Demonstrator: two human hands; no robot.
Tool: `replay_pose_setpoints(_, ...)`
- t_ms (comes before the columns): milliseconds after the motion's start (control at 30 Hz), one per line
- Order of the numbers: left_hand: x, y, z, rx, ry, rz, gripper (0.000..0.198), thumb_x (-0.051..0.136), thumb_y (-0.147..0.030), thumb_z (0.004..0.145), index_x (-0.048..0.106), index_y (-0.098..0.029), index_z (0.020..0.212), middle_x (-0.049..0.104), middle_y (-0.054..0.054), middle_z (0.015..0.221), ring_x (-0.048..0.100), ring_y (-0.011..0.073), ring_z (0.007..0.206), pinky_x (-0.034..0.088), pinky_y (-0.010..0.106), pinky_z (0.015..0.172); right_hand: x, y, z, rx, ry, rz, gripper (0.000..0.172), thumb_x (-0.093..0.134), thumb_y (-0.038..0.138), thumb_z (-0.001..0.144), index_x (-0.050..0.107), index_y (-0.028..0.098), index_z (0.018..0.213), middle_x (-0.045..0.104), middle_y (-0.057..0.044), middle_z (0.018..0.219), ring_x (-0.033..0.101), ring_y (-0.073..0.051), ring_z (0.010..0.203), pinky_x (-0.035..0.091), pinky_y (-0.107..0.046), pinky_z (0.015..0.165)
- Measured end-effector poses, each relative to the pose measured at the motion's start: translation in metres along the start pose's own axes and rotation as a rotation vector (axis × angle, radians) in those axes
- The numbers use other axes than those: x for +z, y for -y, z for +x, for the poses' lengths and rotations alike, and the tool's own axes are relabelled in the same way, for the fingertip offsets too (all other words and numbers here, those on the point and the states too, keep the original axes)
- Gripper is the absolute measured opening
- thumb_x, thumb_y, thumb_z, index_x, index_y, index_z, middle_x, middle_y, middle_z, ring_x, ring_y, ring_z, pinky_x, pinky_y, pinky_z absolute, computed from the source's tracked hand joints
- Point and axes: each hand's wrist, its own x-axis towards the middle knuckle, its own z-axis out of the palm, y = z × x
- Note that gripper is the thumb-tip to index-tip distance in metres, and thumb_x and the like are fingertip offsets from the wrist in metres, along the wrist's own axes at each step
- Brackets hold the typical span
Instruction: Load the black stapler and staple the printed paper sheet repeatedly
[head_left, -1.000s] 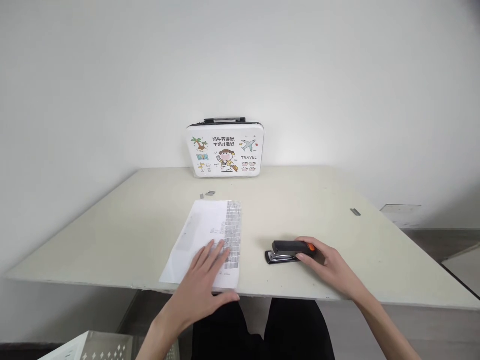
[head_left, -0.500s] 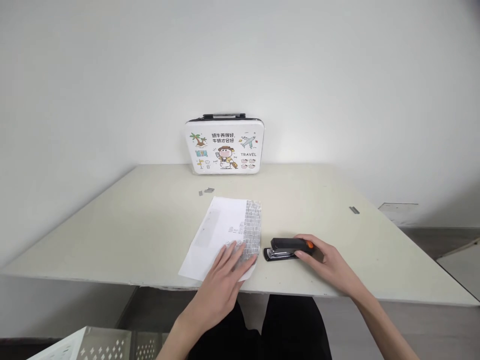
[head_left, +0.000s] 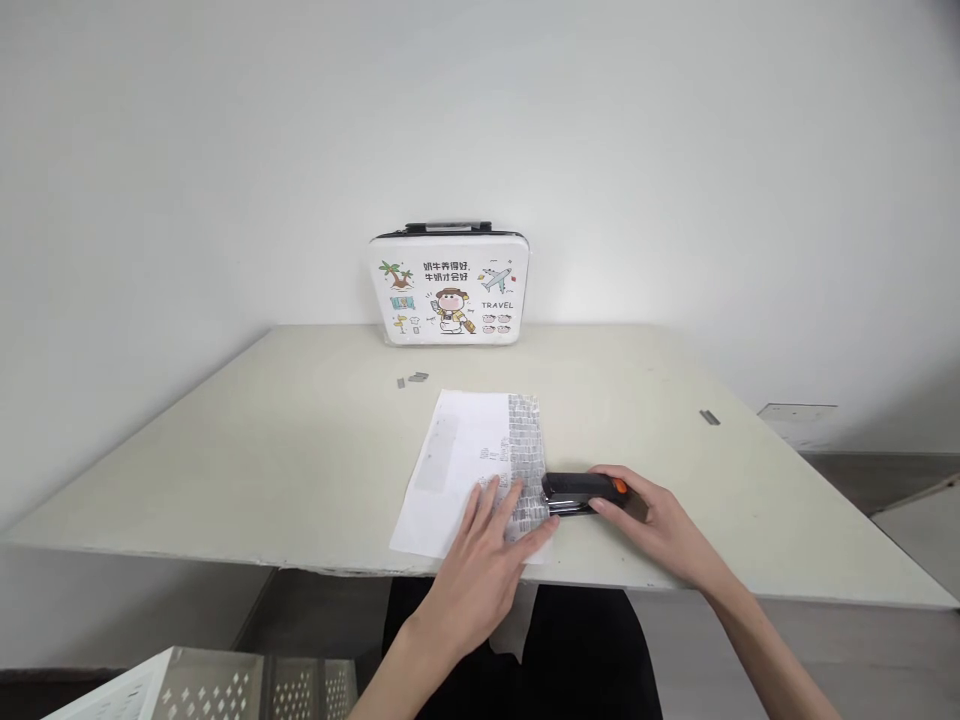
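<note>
A white printed sheet of paper (head_left: 469,455) lies on the pale table (head_left: 262,450) near its front edge. My left hand (head_left: 487,560) rests flat on the sheet's near right corner, fingers stretched out. A black stapler (head_left: 576,490) with an orange end sits at the sheet's right edge, its jaw over the paper's margin. My right hand (head_left: 652,525) lies on the stapler's rear end, fingers bent over it.
A white carry case (head_left: 448,288) with cartoon travel pictures stands against the wall at the table's back. Small staple strips (head_left: 412,380) lie behind the paper, another strip (head_left: 709,417) at the right. A perforated white bin (head_left: 225,685) sits below left.
My left hand slid the paper to the right until its edge reached the stapler's jaw. My right hand stayed on the stapler.
</note>
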Motion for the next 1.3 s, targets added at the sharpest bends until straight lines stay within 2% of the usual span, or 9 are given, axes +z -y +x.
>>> replay_pose_setpoints(167, 0.006, -0.013, 0.011, -0.017, -0.017, -0.025, 0.074, 0.049, -0.003, 0.1, 0.036, -0.041, 0.162, 0.001, 0.002, 0.177, 0.0, 0.038, 0.16, 0.026, 0.069, 0.126, -0.002, -0.001, -0.001, -0.017, 0.008, -0.001, 0.041, 0.058, 0.062, 0.099, 0.068, 0.03, 0.123, 0.073, -0.005, 0.129, 0.068, -0.027, 0.112, 0.056, -0.036, 0.092)
replay_pose_setpoints(300, -0.007, -0.01, 0.009, 0.015, 0.011, -0.07, 0.06, 0.055, -0.035, 0.107, 0.035, -0.04, 0.163, 0.011, 0.002, 0.177, 0.002, 0.0354, 0.161, 0.029, 0.066, 0.126, -0.007, 0.002, 0.002, -0.008, 0.019, -0.027, 0.043, 0.051, 0.062, 0.102, 0.069, 0.029, 0.123, 0.074, -0.004, 0.128, 0.069, -0.026, 0.107, 0.056, -0.037, 0.09)
replay_pose_setpoints(367, -0.018, -0.001, 0.003, 0.04, 0.039, -0.068, 0.061, 0.054, -0.048, 0.106, 0.034, -0.042, 0.163, 0.015, 0.001, 0.176, 0.006, 0.0334, 0.162, 0.027, 0.063, 0.128, -0.009, 0.009, 0.007, -0.002, 0.015, -0.051, 0.045, 0.045, 0.063, 0.104, 0.07, 0.029, 0.12, 0.074, -0.005, 0.128, 0.069, -0.028, 0.109, 0.055, -0.04, 0.094)
replay_pose_setpoints(533, -0.033, 0.019, -0.01, 0.118, 0.094, -0.036, 0.068, 0.057, -0.057, 0.102, 0.033, -0.042, 0.164, 0.012, 0.003, 0.177, 0.011, 0.036, 0.162, 0.021, 0.063, 0.129, -0.003, 0.039, 0.035, -0.008, -0.003, -0.115, 0.053, 0.032, 0.063, 0.108, 0.071, 0.031, 0.124, 0.07, -0.004, 0.139, 0.06, -0.031, 0.133, 0.044, -0.048, 0.114)
replay_pose_setpoints(600, -0.029, 0.019, -0.01, 0.147, 0.096, -0.022, 0.075, 0.06, -0.062, 0.098, 0.031, -0.043, 0.164, 0.011, 0.005, 0.177, 0.01, 0.0401, 0.161, 0.019, 0.068, 0.127, 0.003, 0.05, 0.048, -0.025, 0.067, -0.142, 0.057, 0.028, 0.065, 0.108, 0.069, 0.032, 0.131, 0.067, -0.004, 0.145, 0.056, -0.031, 0.138, 0.041, -0.049, 0.117)
replay_pose_setpoints(700, -0.018, 0.014, -0.007, 0.153, 0.077, 0.016, 0.084, 0.061, -0.07, 0.092, 0.028, -0.044, 0.165, 0.012, 0.005, 0.176, 0.008, 0.0446, 0.161, 0.014, 0.075, 0.124, 0.012, 0.063, 0.062, -0.049, 0.199, -0.201, 0.062, 0.026, 0.068, 0.107, 0.069, 0.032, 0.133, 0.066, -0.004, 0.145, 0.055, -0.033, 0.139, 0.045, -0.05, 0.115)
replay_pose_setpoints(867, -0.005, 0.01, 0.002, 0.112, 0.085, 0.073, 0.087, 0.05, -0.079, 0.092, 0.027, -0.041, 0.166, 0.009, 0.007, 0.177, 0.005, 0.0478, 0.16, 0.008, 0.079, 0.122, 0.02, 0.075, 0.067, -0.025, 0.334, -0.274, 0.071, 0.02, 0.073, 0.105, 0.065, 0.031, 0.14, 0.061, -0.005, 0.152, 0.048, -0.035, 0.146, 0.046, -0.05, 0.114)
replay_pose_setpoints(1133, 0.004, 0.009, 0.015, 0.073, 0.09, 0.064, 0.093, 0.055, -0.081, 0.089, 0.025, -0.041, 0.167, 0.006, 0.01, 0.177, -0.001, 0.0498, 0.159, 0.003, 0.083, 0.119, 0.023, 0.076, 0.066, -0.028, 0.34, -0.356, 0.071, 0.017, 0.071, 0.105, 0.062, 0.033, 0.144, 0.063, -0.004, 0.15, 0.051, -0.035, 0.144, 0.049, -0.05, 0.111)
replay_pose_setpoints(1300, 0.008, 0.007, 0.02, 0.039, 0.084, 0.051, 0.098, 0.065, -0.079, 0.084, 0.026, -0.041, 0.166, 0.003, 0.01, 0.177, -0.002, 0.0513, 0.158, 0.0, 0.084, 0.118, 0.026, 0.076, 0.068, -0.044, 0.343, -0.396, 0.069, 0.017, 0.068, 0.107, 0.061, 0.032, 0.145, 0.059, -0.003, 0.155, 0.044, -0.034, 0.151, 0.042, -0.053, 0.119)
